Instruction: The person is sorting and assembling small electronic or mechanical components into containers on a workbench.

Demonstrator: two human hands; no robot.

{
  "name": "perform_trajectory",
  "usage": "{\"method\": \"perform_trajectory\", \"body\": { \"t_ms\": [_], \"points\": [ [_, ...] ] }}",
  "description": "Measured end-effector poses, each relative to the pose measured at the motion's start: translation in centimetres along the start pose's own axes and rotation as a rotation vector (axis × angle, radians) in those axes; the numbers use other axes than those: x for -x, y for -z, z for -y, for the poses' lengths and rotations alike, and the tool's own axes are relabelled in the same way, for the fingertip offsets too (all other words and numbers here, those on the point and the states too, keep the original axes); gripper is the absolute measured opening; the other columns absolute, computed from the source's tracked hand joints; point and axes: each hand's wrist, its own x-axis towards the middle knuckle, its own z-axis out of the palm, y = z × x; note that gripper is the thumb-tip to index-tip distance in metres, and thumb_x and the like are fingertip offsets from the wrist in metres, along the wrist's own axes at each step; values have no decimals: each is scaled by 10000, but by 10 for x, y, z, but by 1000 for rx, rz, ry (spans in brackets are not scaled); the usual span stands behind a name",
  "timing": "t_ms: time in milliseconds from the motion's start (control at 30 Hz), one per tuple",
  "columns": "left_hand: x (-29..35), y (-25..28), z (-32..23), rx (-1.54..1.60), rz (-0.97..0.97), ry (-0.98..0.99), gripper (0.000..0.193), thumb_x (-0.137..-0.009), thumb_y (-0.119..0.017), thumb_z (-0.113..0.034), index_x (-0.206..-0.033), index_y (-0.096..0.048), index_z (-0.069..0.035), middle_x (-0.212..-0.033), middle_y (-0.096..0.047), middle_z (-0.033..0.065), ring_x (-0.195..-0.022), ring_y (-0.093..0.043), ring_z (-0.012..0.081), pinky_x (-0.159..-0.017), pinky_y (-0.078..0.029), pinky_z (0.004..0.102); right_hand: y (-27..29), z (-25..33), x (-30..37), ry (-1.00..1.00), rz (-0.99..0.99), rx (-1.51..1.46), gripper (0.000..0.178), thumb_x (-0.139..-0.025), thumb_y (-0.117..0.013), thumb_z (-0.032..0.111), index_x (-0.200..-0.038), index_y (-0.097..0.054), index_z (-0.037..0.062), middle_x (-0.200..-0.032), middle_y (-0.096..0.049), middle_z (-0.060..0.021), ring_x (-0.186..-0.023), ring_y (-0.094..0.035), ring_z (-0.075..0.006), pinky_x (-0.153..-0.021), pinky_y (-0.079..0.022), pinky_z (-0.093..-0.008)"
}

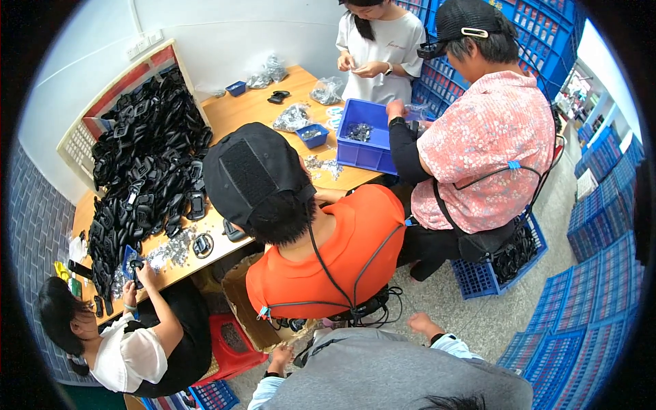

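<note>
At the lower middle my left hand (280,356) is beside the torn edge of a cardboard box (239,294). Its fingers are too small and unclear to tell whether it grips anything. My right hand (425,324) hangs over the speckled floor, its fingers loosely bent and nothing visible in them. A grey shirt (403,376) with light-blue cuffs fills the space between the two hands. Just ahead stands a person in an orange shirt (342,246) and a black cap, facing the table; that person's hands are mostly hidden.
The wooden table (287,85) carries a heap of black plastic parts (147,143), small metal pieces (174,249) and a blue bin (365,140). Three other people work around it. A red stool (232,348), a blue crate (471,277) and stacked blue crates (588,301) stand about.
</note>
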Motion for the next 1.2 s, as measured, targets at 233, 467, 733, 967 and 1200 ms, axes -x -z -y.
{"method": "perform_trajectory", "body": {
  "t_ms": [233,467,733,967,1200],
  "points": [
    [21,3,-17,-29,-45,-27,220,-726,-518,-230,-792,-510,-21,-584,-507,47,-452,-450,123,-396,-351,244,-2,1,5,10,-3,47,323,-625,-581,221,-846,-548,-12,-733,-571,-81,-555,-555,-163,-567,-440,-261],
    [14,1,-9,-74,-57,-38,242,-727,-512,-233,-827,-509,-13,-605,-518,56,-495,-483,135,-429,-389,263,-2,2,13,22,-7,32,337,-636,-581,235,-865,-537,-7,-673,-559,-79,-518,-540,-151,-504,-431,-262],
    [7,-1,-4,-145,-42,-23,287,-714,-521,-262,-844,-506,-7,-632,-534,58,-513,-502,147,-443,-400,270,-13,-25,2,-16,-23,-56,308,-643,-584,229,-837,-544,-5,-648,-556,-66,-497,-526,-141,-478,-424,-263],
    [21,-6,-8,-70,-96,39,367,-675,-519,-328,-805,-562,12,-768,-569,116,-749,-526,179,-664,-402,295,-8,-9,25,-33,-33,-68,362,-645,-577,236,-910,-529,-5,-771,-574,-90,-532,-549,-154,-548,-439,-268],
    [33,-10,-14,-187,-57,-28,270,-720,-517,-255,-853,-502,-20,-652,-543,63,-526,-524,145,-438,-415,262,-2,-8,34,-40,-63,-11,270,-650,-557,275,-777,-564,36,-720,-578,-68,-539,-559,-165,-600,-429,-265]
  ]
}}
